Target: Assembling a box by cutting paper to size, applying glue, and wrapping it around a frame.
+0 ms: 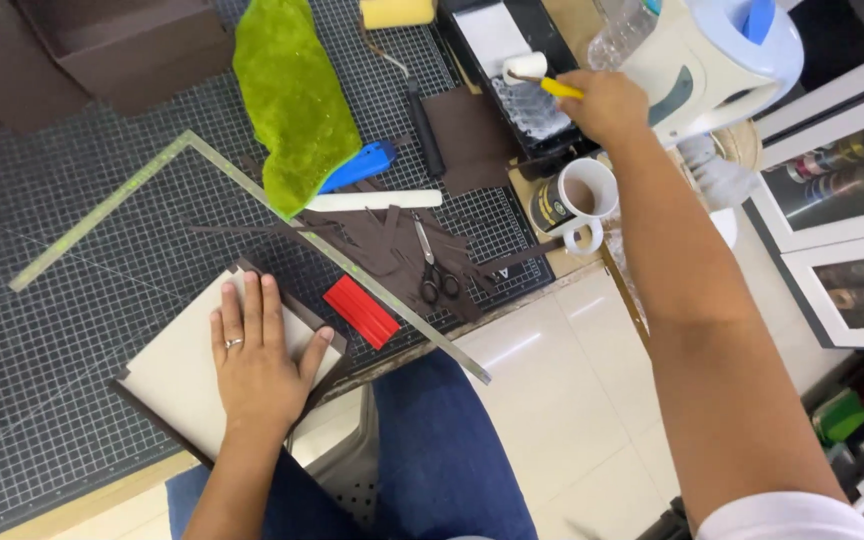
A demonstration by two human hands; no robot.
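My left hand (257, 355) lies flat, fingers together, on a beige board (177, 375) edged in dark brown, at the near side of the grid cutting mat (72, 300). My right hand (607, 103) reaches far to the upper right and grips the yellow handle of a small white paint roller (527, 70). The roller head rests over the black tray (512, 50) that holds whitish glue.
A metal L-square (282, 215) crosses the mat. Beyond it lie a green cloth (292, 95), blue cutter (362, 165), scissors (432, 270), red flat piece (362, 312), brown paper scraps and a mug (577, 200). A white kettle (722, 55) stands at right.
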